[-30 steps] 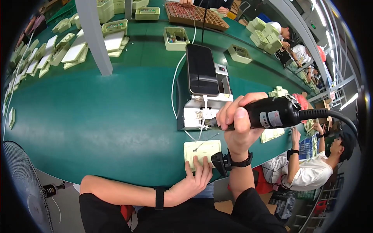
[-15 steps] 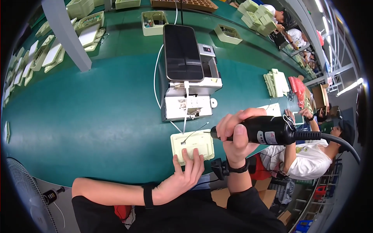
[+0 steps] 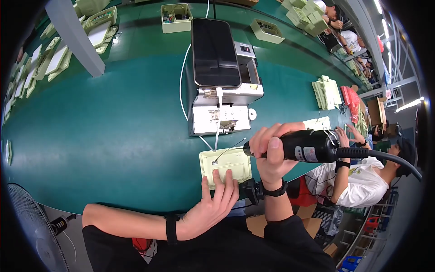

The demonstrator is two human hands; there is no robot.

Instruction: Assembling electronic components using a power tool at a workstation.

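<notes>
A pale green plastic cover [image 3: 242, 168] lies flat on the table in front of me. My left hand [image 3: 215, 206] rests its spread fingertips on the near part of the cover. A thin dark wire [image 3: 230, 148] rises from a small opening in the cover and runs toward its upper right. My right hand [image 3: 271, 158] is wrapped round a black electric screwdriver [image 3: 315, 146], held almost level above the cover's right side. Its nose points left, and a thick cable trails off to the right. I cannot make out whether its tip touches anything.
Beyond the cover stands a metal bench machine [image 3: 222, 120], with a phone [image 3: 215, 54] in front of its upper part. Green bins [image 3: 176, 25] and stacked covers [image 3: 325, 93] sit farther off. A grey post [image 3: 77, 41] rises at left. A co-worker [image 3: 362, 181] sits at right.
The view has shifted slightly, so the machine and cover appear higher. My left hand stays on the cover, and my right still grips the screwdriver. The co-worker's hands have moved.
</notes>
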